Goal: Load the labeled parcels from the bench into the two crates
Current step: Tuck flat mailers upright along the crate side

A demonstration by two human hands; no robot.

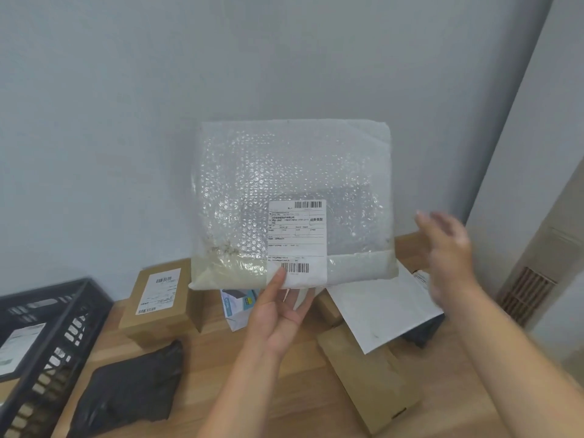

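My left hand (279, 314) holds up a large bubble-wrap parcel (284, 172) by its bottom edge, thumb on the white shipping label (297, 238), which faces me. My right hand (448, 251) is open and blurred just to the right of the parcel, not touching it. A dark slatted crate (63, 336) stands at the lower left with a labeled parcel (19, 346) inside. On the wooden bench (221, 358) lie a labeled cardboard box (158, 298), a black plastic bag parcel (126, 390), a white mailer (385, 311) and a long cardboard box (366, 377).
A small blue-and-white printed box (235, 306) lies behind my left hand. The bench ends against a pale wall. A vent grille (524, 292) sits low on the right wall. A dark object (426, 333) shows under the white mailer.
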